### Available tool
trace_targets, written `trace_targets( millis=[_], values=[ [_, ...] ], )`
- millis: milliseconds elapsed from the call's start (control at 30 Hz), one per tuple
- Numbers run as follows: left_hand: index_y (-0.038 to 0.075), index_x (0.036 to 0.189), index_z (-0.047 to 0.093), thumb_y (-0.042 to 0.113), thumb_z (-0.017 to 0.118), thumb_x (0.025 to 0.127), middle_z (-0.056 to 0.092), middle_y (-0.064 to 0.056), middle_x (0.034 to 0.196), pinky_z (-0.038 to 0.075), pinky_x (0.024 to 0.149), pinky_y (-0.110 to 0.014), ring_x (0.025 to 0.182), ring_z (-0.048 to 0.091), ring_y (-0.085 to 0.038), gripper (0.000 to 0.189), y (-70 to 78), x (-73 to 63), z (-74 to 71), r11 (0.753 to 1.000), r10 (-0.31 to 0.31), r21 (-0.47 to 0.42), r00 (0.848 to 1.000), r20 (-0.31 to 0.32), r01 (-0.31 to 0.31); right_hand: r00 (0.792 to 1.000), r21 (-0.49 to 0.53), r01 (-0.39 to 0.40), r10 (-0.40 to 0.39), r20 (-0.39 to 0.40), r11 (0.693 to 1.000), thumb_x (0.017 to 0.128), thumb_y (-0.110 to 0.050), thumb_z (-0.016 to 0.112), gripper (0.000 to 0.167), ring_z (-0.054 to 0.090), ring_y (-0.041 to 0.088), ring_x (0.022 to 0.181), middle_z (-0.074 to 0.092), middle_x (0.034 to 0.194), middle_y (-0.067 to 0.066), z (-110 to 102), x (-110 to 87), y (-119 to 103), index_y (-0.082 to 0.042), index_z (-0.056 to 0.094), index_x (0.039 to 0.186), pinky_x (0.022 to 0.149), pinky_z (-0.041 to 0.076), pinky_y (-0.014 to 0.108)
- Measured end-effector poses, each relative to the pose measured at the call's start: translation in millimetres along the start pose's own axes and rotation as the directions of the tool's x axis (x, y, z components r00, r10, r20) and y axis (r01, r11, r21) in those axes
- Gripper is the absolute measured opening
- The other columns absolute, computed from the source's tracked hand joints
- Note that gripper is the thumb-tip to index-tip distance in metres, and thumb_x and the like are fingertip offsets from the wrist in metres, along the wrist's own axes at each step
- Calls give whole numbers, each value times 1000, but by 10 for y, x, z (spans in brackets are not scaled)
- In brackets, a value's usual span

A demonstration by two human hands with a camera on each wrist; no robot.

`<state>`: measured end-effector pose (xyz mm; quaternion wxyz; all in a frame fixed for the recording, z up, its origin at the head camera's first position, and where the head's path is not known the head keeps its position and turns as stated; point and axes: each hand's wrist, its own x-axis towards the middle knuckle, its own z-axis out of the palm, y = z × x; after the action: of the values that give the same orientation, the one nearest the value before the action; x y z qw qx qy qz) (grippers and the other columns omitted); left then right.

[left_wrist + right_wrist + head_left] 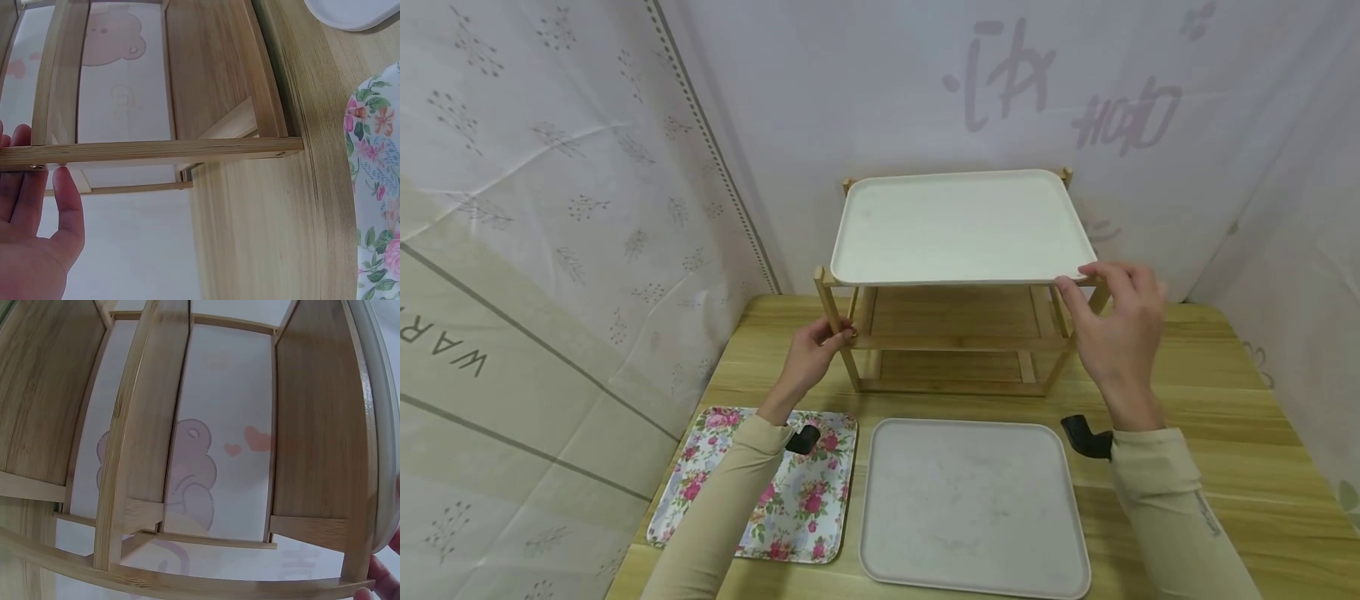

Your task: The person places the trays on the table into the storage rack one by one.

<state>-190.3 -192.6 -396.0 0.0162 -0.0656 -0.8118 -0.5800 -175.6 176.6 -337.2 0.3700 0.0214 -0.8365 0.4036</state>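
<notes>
A three-tier wooden rack (955, 342) stands at the back of the table, its lower two shelves bare. On its top level lies a cream-white tray (962, 229). My left hand (811, 354) grips the rack's front left post at middle-shelf height; in the left wrist view the thumb (67, 203) is on one side of the post and the fingers on the other. At the front right corner, my right hand (1120, 333) pinches the white tray, thumb at its front edge and forefinger on its side. The right wrist view shows only fingertips (382, 572) by the tray and post end.
A floral tray (812, 500) lies on the wood-grain table (1195, 400) at front left, partly under my left forearm. Beside it lies a light grey tray (973, 508) in front of the rack. Patterned curtains (775, 100) hang behind and at both sides.
</notes>
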Motion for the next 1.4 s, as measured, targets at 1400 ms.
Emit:
trace_targets(
  millis=[1400],
  values=[
    [-6, 115, 63, 13, 63, 94, 68, -24, 112, 52, 96, -45, 106, 64, -35, 28, -332, 116, 31, 1000, -3, -7, 999, -50, 2, 999, 97, -41, 40, 21, 994, 90, -15, 67, 33, 46, 16, 96, 61, 122, 19, 2, 54, 8, -2, 66, 120, 76, 30, 25]
  ],
)
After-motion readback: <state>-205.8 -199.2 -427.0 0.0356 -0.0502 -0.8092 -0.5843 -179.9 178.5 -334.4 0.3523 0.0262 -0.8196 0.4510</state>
